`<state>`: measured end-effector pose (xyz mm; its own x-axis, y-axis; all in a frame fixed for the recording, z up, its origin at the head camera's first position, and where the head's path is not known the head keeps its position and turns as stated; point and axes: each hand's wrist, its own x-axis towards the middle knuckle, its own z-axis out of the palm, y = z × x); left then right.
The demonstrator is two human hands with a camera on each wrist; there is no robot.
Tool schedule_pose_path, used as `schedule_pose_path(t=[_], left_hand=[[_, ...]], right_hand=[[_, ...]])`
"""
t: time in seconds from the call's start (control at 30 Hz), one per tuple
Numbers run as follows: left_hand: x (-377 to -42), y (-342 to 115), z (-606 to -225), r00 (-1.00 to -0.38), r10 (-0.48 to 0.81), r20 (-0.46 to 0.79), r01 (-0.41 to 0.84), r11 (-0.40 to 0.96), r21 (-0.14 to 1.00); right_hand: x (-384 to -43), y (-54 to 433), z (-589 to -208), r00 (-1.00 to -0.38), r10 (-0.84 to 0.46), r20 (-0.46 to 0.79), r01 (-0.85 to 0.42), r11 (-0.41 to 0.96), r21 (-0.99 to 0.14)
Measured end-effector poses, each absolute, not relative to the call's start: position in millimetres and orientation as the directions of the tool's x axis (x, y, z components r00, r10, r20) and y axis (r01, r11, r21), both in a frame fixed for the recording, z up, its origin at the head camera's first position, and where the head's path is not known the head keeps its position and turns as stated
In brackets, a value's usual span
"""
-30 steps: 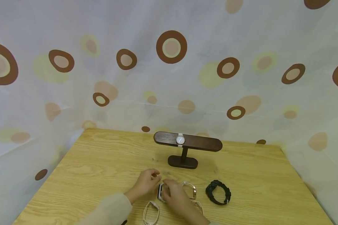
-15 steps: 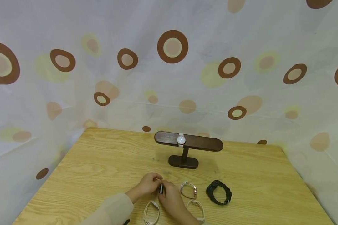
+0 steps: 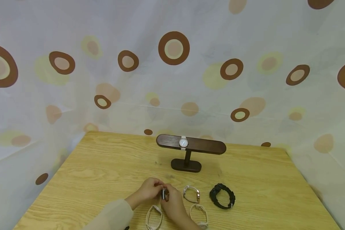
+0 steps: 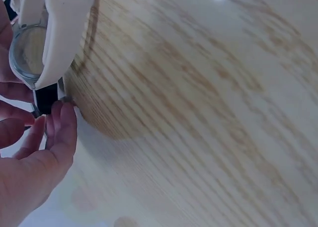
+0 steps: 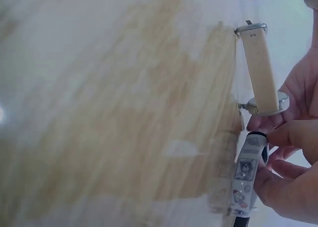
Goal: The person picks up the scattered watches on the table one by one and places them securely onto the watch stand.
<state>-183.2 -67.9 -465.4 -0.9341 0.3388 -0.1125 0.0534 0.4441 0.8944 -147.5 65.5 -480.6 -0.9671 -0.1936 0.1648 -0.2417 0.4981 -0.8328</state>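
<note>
The right hand [image 3: 173,203] has its thumb and fingers closed in a pinch on a pale watch with black parts and small printed pictures [image 5: 246,175]. The left hand [image 3: 148,190] has bent fingers, gathered closely at the other side of this same watch, and they grasp its edge. The watch is between both hands, just beside a cream loop-shaped strap [image 3: 157,209], over the yellowish wooden table [image 3: 103,169].
</note>
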Motion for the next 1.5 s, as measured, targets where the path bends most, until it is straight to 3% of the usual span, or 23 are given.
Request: schedule_pose_path(t=[0.3, 0.47, 0.73, 1.03, 1.5], left_hand=[[-185.0, -70.7, -464.9, -0.917, 0.398, 0.021, 0.204, 0.425, 0.882], [-187.5, -68.9, -465.0, -0.887, 0.462, 0.012, 0.202, 0.362, 0.910], [-186.5, -70.7, -460.4, -0.845, 0.534, 0.034, 0.180, 0.223, 0.958], [-186.4, -69.3, -460.1, -0.802, 0.594, 0.061, 0.172, 0.132, 0.976], [-181.0, -53.3, -456.9, -0.851, 0.515, 0.098, 0.164, 0.084, 0.983]], right_hand=[[-149.1, 73.5, -478.5, -0.986, -0.149, 0.069, -0.116, 0.332, -0.936], [-152.9, 80.0, -475.3, -0.990, -0.137, -0.039, 0.011, 0.195, -0.981], [-158.3, 96.8, -467.1, -0.981, -0.169, -0.100, 0.103, -0.006, -0.995], [-163.6, 117.2, -450.1, -0.955, -0.262, -0.140, 0.135, 0.038, -0.990], [-167.4, 127.8, -442.0, -0.970, -0.222, -0.102, 0.089, 0.071, -0.994]])
